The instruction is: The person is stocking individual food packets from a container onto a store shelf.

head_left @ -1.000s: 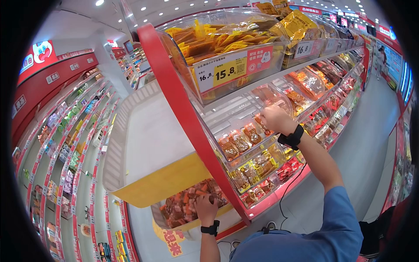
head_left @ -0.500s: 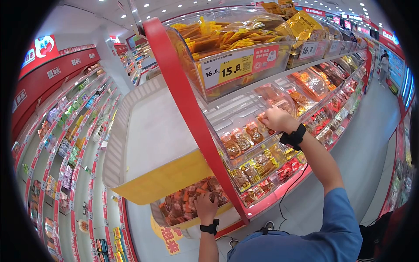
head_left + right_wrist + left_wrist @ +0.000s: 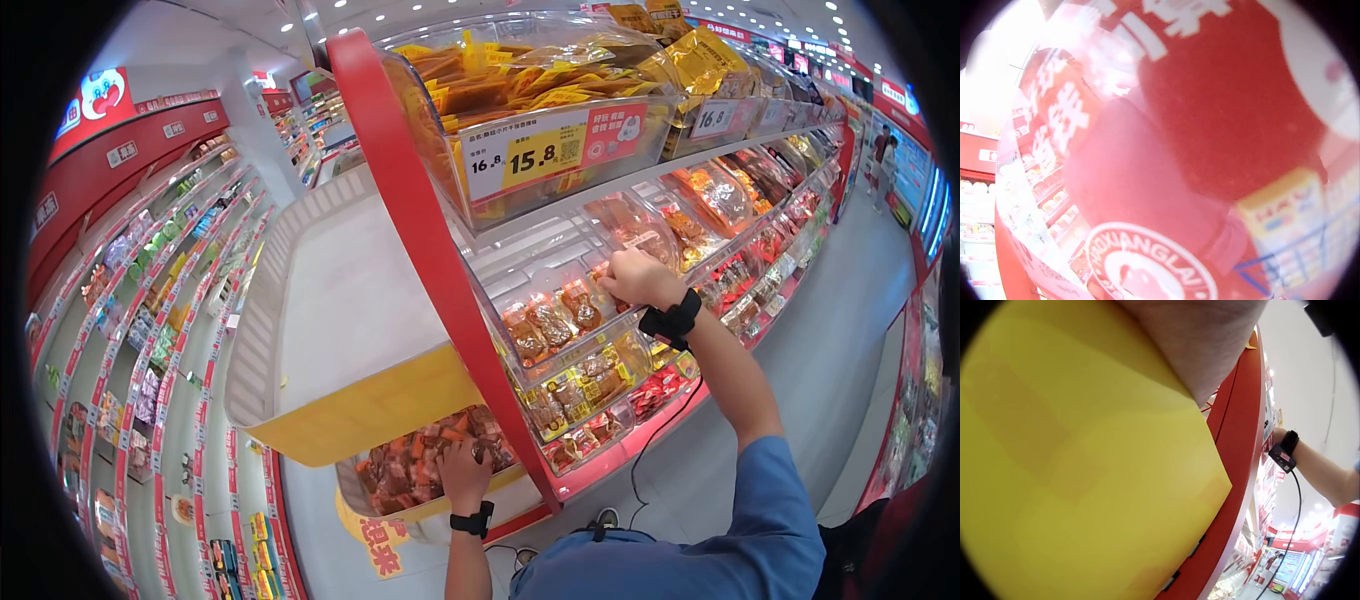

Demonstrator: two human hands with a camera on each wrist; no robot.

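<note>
My left hand (image 3: 465,472) is down in a lower bin (image 3: 405,517), its fingers on red-brown wrapped snack packets (image 3: 400,465). A dark patch shows by its thumb; whether the hand grips a packet I cannot tell. In the left wrist view, part of that hand (image 3: 1200,344) shows above a yellow panel (image 3: 1085,462). On the middle shelf, my right hand (image 3: 645,278) has its fingers bent down over an orange-brown packet at the end of a row of snack packets (image 3: 545,318). Its fingertips are hidden. The right wrist view holds red and white lettering (image 3: 1069,119), blurred, with no hand visible.
A red shelf end panel (image 3: 410,220) stands between my hands. Left of it, a white tray with a yellow front (image 3: 360,410) overhangs the lower bin. Above my right hand sits a clear bin with a price label (image 3: 545,155). A black cable (image 3: 640,470) hangs below my right arm.
The view has shifted slightly. My left hand stays among the packets in the lower bin, and the right hand stays at the same row. Far down the aisle, people have moved.
</note>
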